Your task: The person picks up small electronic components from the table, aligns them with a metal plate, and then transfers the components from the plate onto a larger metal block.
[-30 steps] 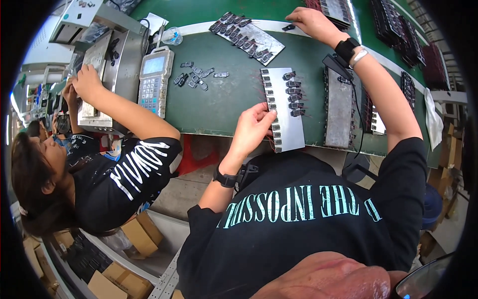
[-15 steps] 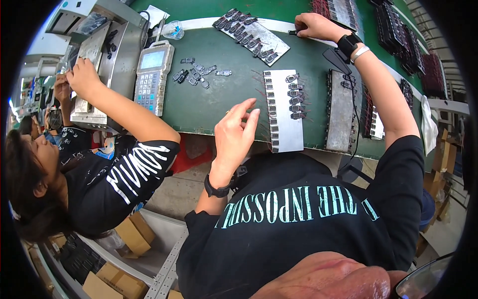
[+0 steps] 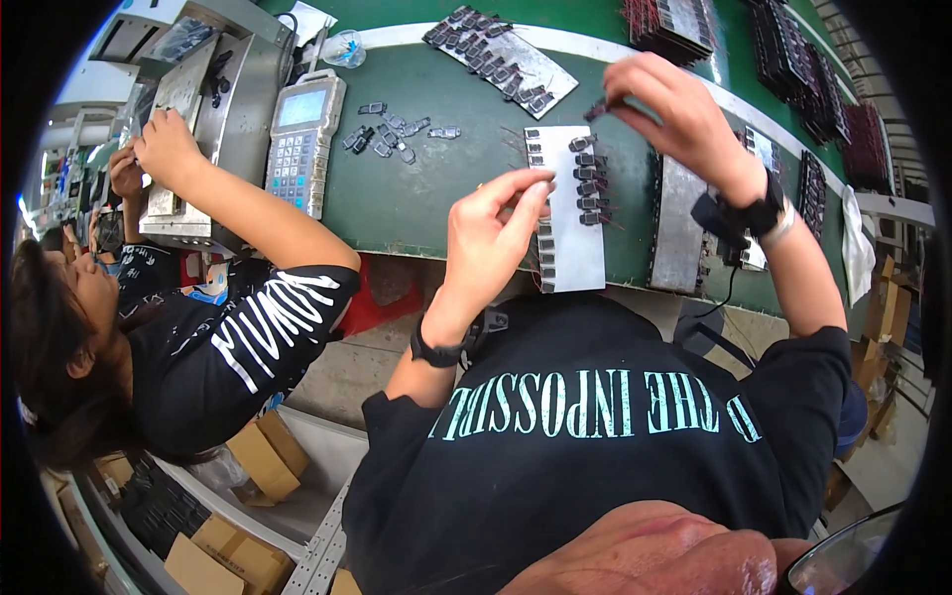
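A pale metal plate (image 3: 565, 260) lies before me at the table's near edge. Small black rectangular parts line its left side, and a column of small black parts with thin red wires (image 3: 591, 188) runs along its right. My left hand (image 3: 488, 233) is over the plate's left edge, thumb and fingertips pressed together; what they hold, if anything, is hidden. Above the plate's far right corner, my right hand (image 3: 679, 114) pinches a small black part (image 3: 596, 110) between its fingertips.
Loose black parts (image 3: 394, 131) lie left of the plate, near a keypad device with a screen (image 3: 305, 134). Another plate of parts (image 3: 540, 74) is farther back. A metal plate (image 3: 678, 223) lies right. At left, a co-worker's arm (image 3: 263, 223) reaches to a machine (image 3: 223, 149).
My right hand has come back from the far side of the table toward the plate, carrying the small black part. My left hand has moved right onto the plate's edge, its fingers closing.
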A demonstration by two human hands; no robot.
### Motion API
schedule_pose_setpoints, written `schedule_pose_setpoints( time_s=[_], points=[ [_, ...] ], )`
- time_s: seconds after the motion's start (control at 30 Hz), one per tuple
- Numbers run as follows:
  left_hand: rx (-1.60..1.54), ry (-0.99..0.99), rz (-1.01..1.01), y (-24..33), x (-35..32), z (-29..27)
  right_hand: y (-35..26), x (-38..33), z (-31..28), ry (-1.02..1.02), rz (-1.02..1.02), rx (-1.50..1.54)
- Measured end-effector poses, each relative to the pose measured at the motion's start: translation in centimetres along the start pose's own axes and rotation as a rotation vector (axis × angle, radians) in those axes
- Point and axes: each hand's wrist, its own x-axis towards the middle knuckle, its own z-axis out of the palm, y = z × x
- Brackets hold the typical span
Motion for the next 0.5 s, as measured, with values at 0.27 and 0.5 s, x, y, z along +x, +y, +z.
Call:
schedule_pose_setpoints(
  time_s=[0.27,0.5],
  points=[
    [-0.435,-0.482,-0.259,1.7,3.1,2.1,-4.7,-5.7,-0.7,0.122,-0.251,-0.117],
    [-0.385,-0.499,-0.256,0.7,1.7,3.2,-9.0,-9.0,0.7,0.140,0.135,0.090]
  ],
)
